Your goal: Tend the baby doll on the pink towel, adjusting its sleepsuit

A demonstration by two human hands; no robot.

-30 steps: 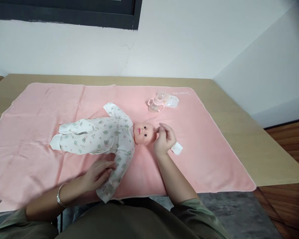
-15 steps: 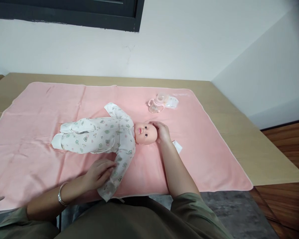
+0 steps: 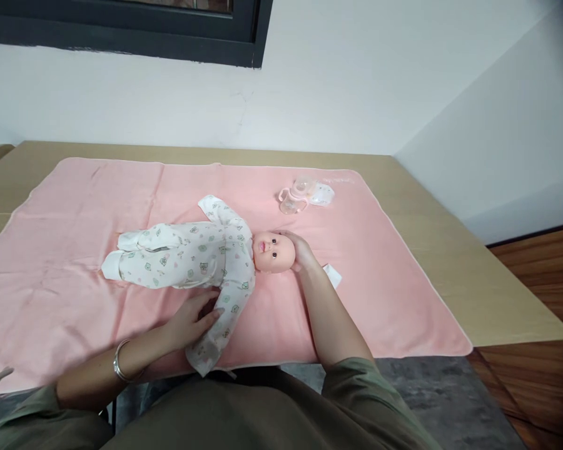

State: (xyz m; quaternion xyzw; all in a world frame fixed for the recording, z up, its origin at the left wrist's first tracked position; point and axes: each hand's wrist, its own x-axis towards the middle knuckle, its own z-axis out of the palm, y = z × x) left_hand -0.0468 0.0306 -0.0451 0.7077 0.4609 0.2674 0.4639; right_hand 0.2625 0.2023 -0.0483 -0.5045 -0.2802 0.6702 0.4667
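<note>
Left hand (image 3: 193,320) lying flat, fingers spread, on soft printed sleeve of doll (image 3: 201,257). Right hand (image 3: 303,250) cupped loosely against smooth plastic head. Doll lying face-up mid pink fleecy blanket (image 3: 380,281) on wooden counter (image 3: 473,275).

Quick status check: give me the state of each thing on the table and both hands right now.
Doll: lying on its back, dressed in a printed sleepsuit.
Pink blanket: spread flat over the table.
Left hand: open, resting on the doll's sleeve.
Right hand: cupped against the doll's head.
Baby bottle: lying on the blanket, untouched.
White cloth: lying beside the right wrist.
</note>
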